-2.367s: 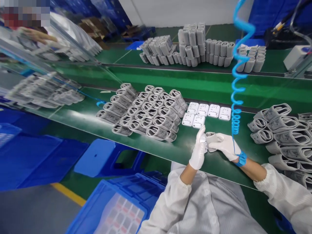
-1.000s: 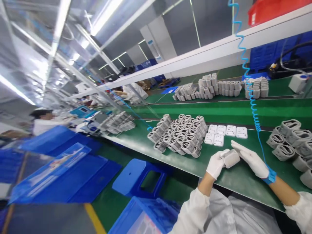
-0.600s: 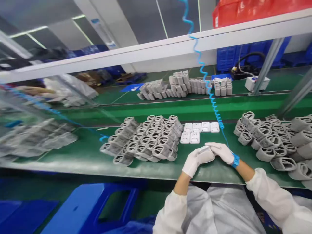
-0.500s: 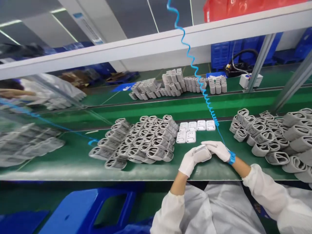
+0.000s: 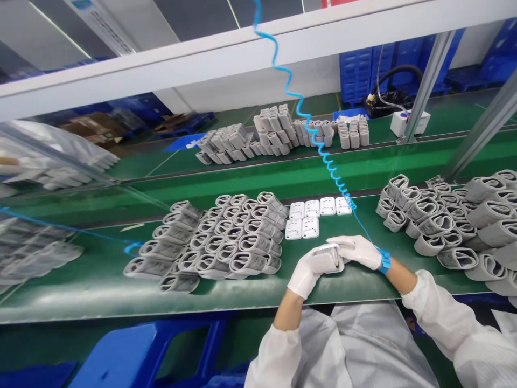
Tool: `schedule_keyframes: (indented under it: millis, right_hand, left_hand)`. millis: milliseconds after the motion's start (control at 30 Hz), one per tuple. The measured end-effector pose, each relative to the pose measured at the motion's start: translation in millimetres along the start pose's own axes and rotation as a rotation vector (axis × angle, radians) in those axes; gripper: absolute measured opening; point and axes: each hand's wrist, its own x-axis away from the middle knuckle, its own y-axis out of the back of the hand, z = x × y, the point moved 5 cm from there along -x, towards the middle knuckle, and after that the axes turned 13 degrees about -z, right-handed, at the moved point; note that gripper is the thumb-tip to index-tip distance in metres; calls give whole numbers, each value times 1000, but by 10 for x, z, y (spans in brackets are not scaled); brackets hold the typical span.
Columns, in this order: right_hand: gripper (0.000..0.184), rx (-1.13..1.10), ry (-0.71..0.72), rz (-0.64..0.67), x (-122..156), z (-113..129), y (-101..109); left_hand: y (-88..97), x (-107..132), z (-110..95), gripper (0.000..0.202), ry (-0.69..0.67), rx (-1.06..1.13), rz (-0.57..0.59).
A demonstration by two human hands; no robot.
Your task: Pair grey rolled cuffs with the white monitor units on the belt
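Observation:
Near the front edge of the bench, my gloved left hand [image 5: 307, 269] is closed around a rolled grey cuff [image 5: 325, 261] with a white casing along its edge. My right hand [image 5: 361, 251], also gloved, grips the far right side of the same cuff, its fingertips partly hidden behind it. A blue strap [image 5: 385, 261] circles my right wrist. Just beyond both hands lie several flat white plastic casings [image 5: 310, 227] in two rows.
Rolled grey cuffs are stacked left of the casings [image 5: 242, 237] and at right [image 5: 440, 226]. A coiled blue cord [image 5: 319, 145] hangs across the view to my wrist. More rolls [image 5: 278, 132] stand on the far bench. A blue stool [image 5: 117, 355] is below at left.
The view has shifted, moving the bench items leftward. The cuff has turned in my hands so that its open rolled end now shows.

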Motion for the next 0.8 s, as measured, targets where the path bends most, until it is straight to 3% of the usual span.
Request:
schedule_keyframes:
  millis: [133, 367, 500, 633, 800]
  right_hand:
    - [63, 107, 61, -53, 9, 60, -31]
    - [49, 347, 127, -137, 52, 133, -16]
    - [43, 420, 125, -173, 43, 112, -6]
    - [46, 414, 63, -180, 14, 24, 43]
    - [61, 262, -7, -110, -9, -94, 33]
  left_hand:
    - [81, 77, -72, 26, -38, -113, -12]
    - [177, 12, -86, 39, -108, -258, -52]
    - [199, -18, -94, 42, -240, -415, -53]
    - [237, -62, -68, 44, -366, -540, -48]
    - [280, -99, -50, 44, -415, -586, -52]
